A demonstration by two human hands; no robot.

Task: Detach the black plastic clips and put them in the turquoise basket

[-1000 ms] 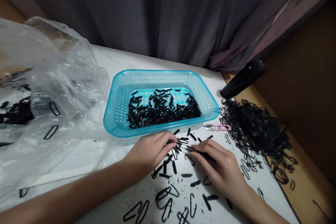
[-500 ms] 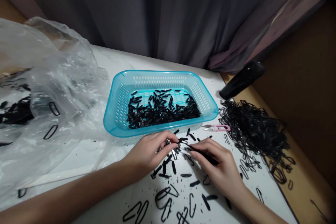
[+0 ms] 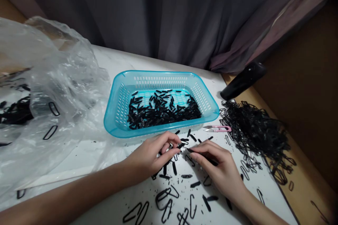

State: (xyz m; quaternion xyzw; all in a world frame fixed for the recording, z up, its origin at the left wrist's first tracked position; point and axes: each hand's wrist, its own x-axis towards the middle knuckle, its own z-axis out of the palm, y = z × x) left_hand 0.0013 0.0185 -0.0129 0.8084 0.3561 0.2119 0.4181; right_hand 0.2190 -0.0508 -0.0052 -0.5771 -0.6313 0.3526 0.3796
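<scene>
In the head view my left hand [image 3: 154, 153] has its thumb and fingertips closed on a small black piece [image 3: 181, 145], most of it hidden by the fingers. Across from it, my right hand [image 3: 218, 163] grips a slim black pointed tool [image 3: 202, 154] like a pen. Its thin tip points left at the piece; whether they touch I cannot tell. Under and around both hands lie short black strips [image 3: 187, 176] and black elongated loops [image 3: 167, 211], scattered on the white tabletop. Just behind the hands stands a blue plastic basket [image 3: 112, 126] with many black strips in it.
Pink-handled thread snips [image 3: 221, 128] lie right of the basket. Beyond them is a heap of tangled black loops [image 3: 258, 137], with a black cylindrical object [image 3: 243, 81] behind it. A clear plastic bag [image 3: 66, 77] spreads over the left side. A dark curtain [image 3: 158, 17] hangs at the back.
The tool's tip has drawn slightly back from the left fingertips. My left fingers have shifted a little around the small black piece; the basket and heap stay put.
</scene>
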